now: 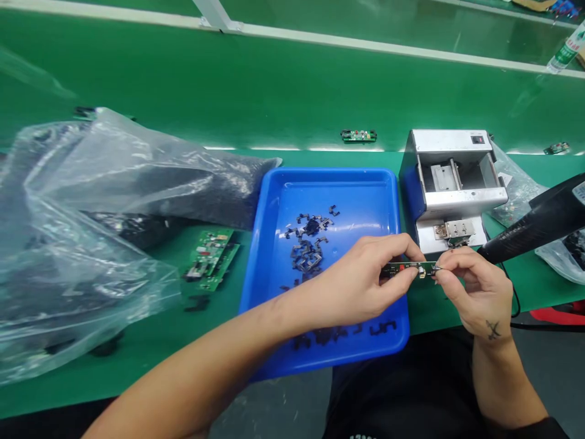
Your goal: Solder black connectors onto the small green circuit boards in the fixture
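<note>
Left hand (365, 277) and right hand (475, 286) both pinch a narrow green circuit board (411, 269) between fingertips, held level in the air just in front of the small grey metal machine (452, 183) and over the right rim of the blue tray (274, 244). The tray holds a loose heap of small black clips (308, 244); left of it lie more green boards (212, 256) on the green bench, beside a big crumpled clear plastic bag (91, 231). A black handheld tool (539, 225) lies at the right, near the right hand.
</note>
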`<action>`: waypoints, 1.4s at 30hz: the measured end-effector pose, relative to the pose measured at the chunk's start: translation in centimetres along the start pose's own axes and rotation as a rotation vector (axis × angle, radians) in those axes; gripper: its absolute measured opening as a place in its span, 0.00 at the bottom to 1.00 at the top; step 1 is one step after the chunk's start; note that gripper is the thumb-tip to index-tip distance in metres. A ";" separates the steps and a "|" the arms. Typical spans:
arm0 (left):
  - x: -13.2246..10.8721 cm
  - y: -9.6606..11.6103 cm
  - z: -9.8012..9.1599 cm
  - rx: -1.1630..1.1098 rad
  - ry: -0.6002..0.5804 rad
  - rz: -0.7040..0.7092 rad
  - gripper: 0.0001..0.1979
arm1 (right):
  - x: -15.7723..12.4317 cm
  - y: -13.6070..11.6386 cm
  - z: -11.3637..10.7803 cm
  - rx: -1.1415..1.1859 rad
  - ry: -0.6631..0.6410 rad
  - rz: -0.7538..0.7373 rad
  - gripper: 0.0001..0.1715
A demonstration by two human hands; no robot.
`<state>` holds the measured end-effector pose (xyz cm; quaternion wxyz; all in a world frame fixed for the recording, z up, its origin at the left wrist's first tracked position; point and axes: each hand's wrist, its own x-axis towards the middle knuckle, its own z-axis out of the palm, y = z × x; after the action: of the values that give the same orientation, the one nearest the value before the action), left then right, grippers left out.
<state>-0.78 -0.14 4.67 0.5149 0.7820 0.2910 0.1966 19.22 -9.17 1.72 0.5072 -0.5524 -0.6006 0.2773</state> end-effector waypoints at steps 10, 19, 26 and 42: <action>0.1 -0.1 -1.0 -0.020 -0.044 0.109 0.10 | 0.8 0.6 0.5 -0.256 0.045 -0.263 0.07; 0.7 -1.6 -0.8 0.039 0.039 0.184 0.08 | 1.5 2.3 0.6 -0.449 0.055 -0.499 0.12; 0.9 -3.3 -0.5 0.381 0.072 0.378 0.11 | 1.1 3.3 0.7 -0.560 0.054 -0.508 0.12; 0.6 -4.1 0.3 0.796 0.192 0.570 0.12 | 3.4 1.7 -4.8 -0.134 0.624 -0.260 0.24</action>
<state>-1.17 1.23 0.80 0.0729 0.9446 0.1643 0.2745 24.72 -6.62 2.84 0.6600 -0.5617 -0.4987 -0.0121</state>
